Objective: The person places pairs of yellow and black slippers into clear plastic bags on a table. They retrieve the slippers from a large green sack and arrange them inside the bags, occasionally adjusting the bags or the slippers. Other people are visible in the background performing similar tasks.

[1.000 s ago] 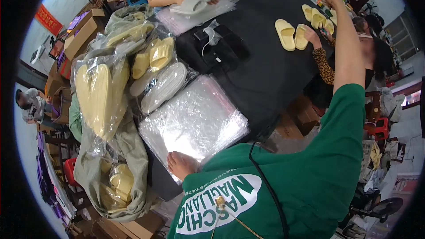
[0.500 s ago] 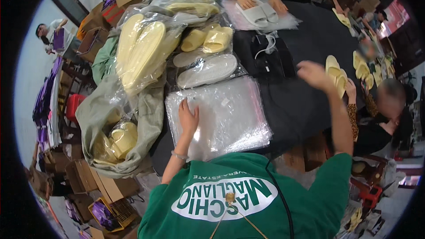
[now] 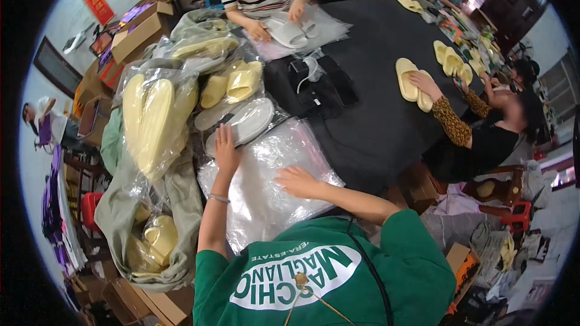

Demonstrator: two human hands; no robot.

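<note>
Right hand (image 3: 299, 182) flat, fingers extended over the clear bag stack (image 3: 266, 208), nothing gripped. Left hand (image 3: 226, 156) likewise open and unladen, fingertips at the bagged grey slippers (image 3: 257, 119); contact unclear. Left of both: yellow slippers (image 3: 151, 127), already bagged. Far right across worktop (image 3: 374, 139): loose yellow pair (image 3: 407, 79), unbagged.

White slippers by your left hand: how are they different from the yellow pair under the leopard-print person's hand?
The white slippers lie soles up; the yellow pair sits soles down. The white slippers are inside clear plastic; the yellow pair is unwrapped. Also, white versus pale yellow. Both are slipper pairs.
</note>
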